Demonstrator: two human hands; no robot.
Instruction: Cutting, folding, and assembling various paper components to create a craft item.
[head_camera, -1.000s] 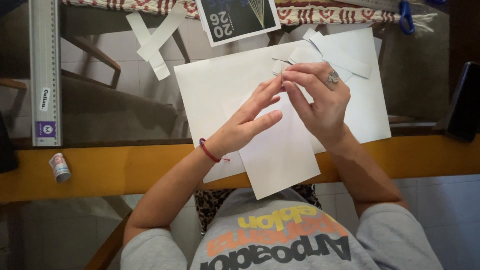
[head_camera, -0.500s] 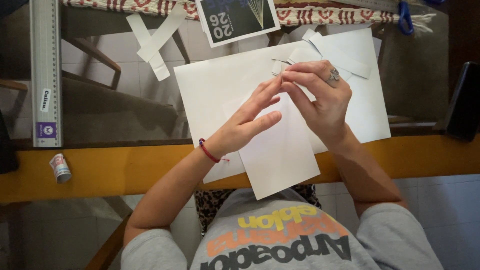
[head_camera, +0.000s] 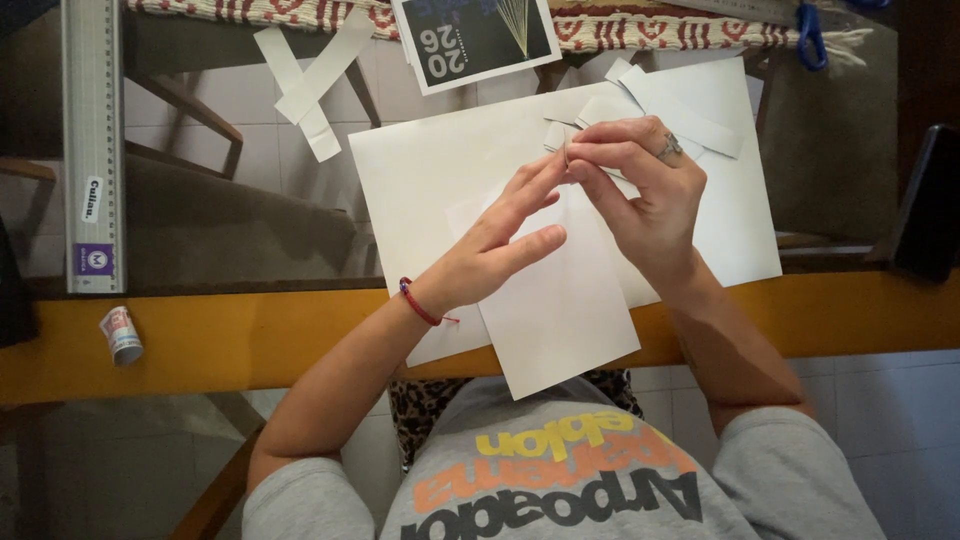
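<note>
A small white sheet overhangs the table edge. The left hand rests flat on it, fingers spread. Just beyond, the right hand pinches a paper strip above the large sheet.

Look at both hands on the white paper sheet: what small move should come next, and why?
Probably press the crease flat. The right hand pinches the top edge of the smaller paper sheet, with the left hand fingertips meeting it there, over the large white sheet. The pinched edge looks lifted, not yet flattened.
</note>
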